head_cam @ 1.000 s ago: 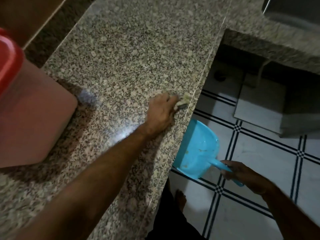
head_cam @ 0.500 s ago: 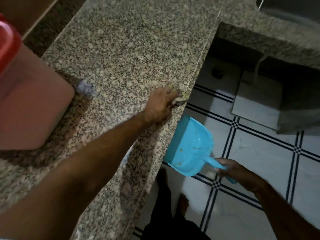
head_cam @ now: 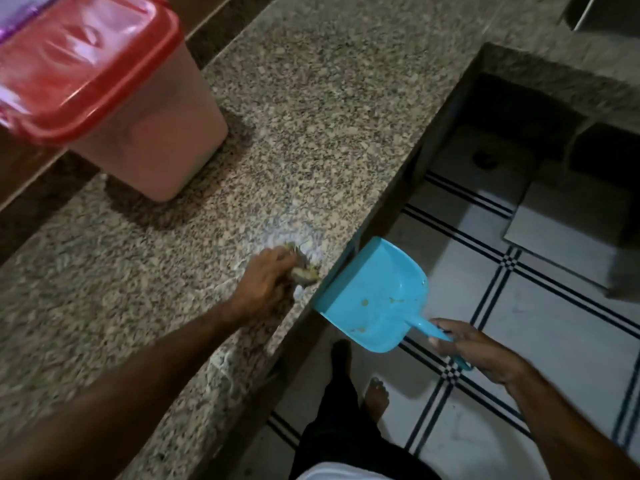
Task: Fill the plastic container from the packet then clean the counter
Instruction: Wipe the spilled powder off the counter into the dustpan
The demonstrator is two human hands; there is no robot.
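Note:
A pink plastic container (head_cam: 152,133) with a red lid (head_cam: 86,64) stands closed at the back left of the speckled granite counter (head_cam: 329,98). My left hand (head_cam: 266,282) rests on the counter close to its front edge, closed on a small yellowish scrubbing pad (head_cam: 304,270). A blue dustpan (head_cam: 374,299) is held just below the counter edge, its lip against the stone, with a few crumbs inside. My right hand (head_cam: 474,351) grips the dustpan's handle. No packet is in view.
The counter turns a corner at the upper right, with a dark recess (head_cam: 519,109) beneath it. White floor tiles with black lines (head_cam: 519,323) lie below. My bare foot (head_cam: 377,396) and dark trouser leg stand close to the counter front.
My view has swung left and back, so the whole container now shows. My left hand with the pad sits slightly back from the edge. The dustpan has risen against the counter edge.

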